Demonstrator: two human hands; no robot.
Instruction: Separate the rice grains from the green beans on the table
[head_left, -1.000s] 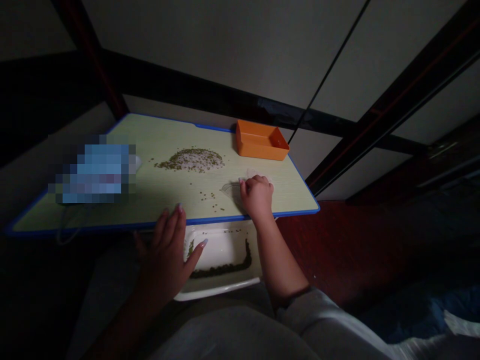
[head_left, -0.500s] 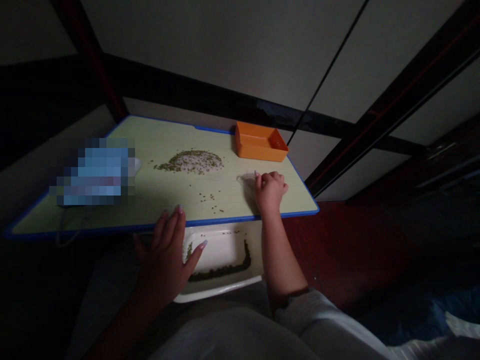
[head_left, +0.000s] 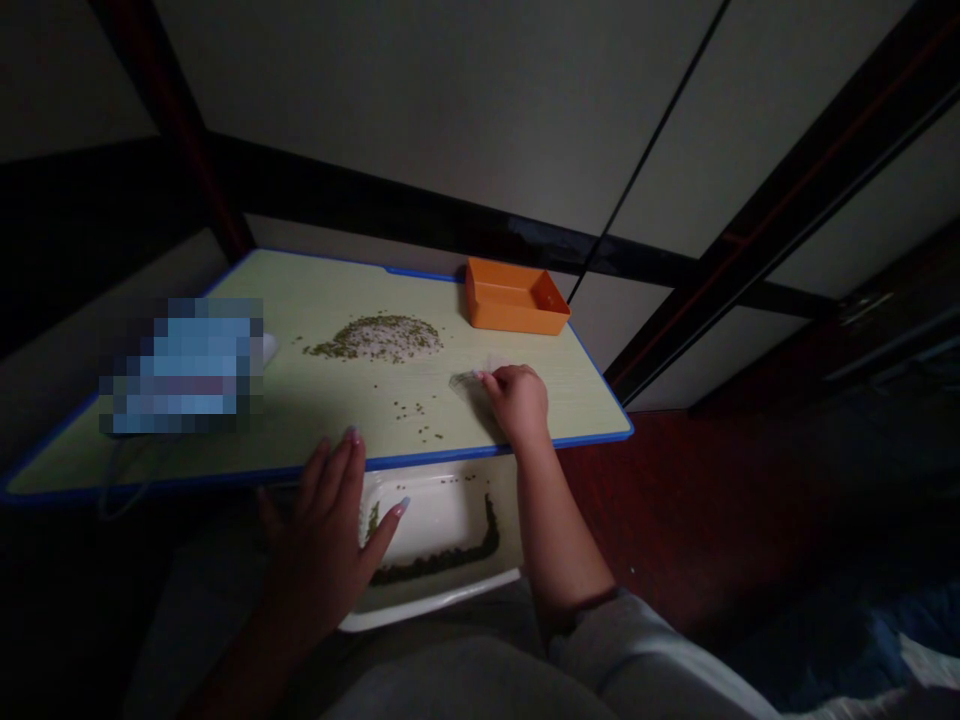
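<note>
My right hand (head_left: 517, 402) rests on the pale green table (head_left: 315, 400) near its front right corner, fingers curled on a thin clear plastic sheet (head_left: 469, 382). A few loose green beans (head_left: 416, 415) lie just left of it. A pile of green beans mixed with white grains (head_left: 382, 338) sits mid-table. My left hand (head_left: 326, 540) is spread with its fingers apart at the table's front edge, thumb on the rim of a white tray (head_left: 435, 560) held below the edge. A row of green beans (head_left: 450, 550) lies in that tray.
An orange rectangular box (head_left: 514, 296) stands at the table's back right. A blurred blue object (head_left: 184, 365) lies at the left, with a cord hanging over the front edge. A dark frame and a pale wall rise behind the table. Dark red floor lies to the right.
My right hand moved away from the front edge to the right, then came back left, sliding the clear sheet toward the loose beans. The view tilted down slightly. My left hand stayed on the tray.
</note>
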